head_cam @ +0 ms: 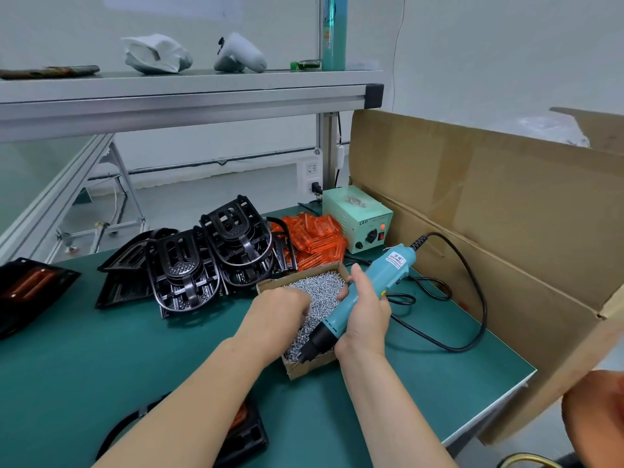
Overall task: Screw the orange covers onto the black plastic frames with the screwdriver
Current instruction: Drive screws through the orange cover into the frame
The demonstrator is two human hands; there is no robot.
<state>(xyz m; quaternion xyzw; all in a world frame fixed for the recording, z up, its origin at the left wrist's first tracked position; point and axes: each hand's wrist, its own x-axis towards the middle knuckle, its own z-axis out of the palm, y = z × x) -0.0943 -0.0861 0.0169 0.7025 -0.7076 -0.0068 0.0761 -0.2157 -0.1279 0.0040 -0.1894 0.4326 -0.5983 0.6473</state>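
1. Gripping the pale-blue electric screwdriver [383, 271], the right hand [366, 314] tips it into the cardboard screw box [312, 368].
2. Buried among screws [319, 285], the left hand [277, 309]: whether it holds any, cannot tell.
3. Behind, orange plastic covers [315, 238] and black plastic frames [209, 261] heap on the green bench [135, 349].

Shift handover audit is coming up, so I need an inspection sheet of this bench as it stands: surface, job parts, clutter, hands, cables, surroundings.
Surface: green bench mat, carrying all the parts.
Job's things: black frames piled at the back; orange covers heaped beside them; box of screws in the middle; a covered frame at the left edge; a second covered frame partly under the left arm.
Clutter: nothing seen.
Hands: left hand has its fingers down in the screws, grip unclear; right hand grips the screwdriver, bit pointing into the box.
Cables: black cable loops from the screwdriver over the mat's right side.
Surroundings: power supply at the back; cardboard box on the right; shelf above, holding a teal bottle.
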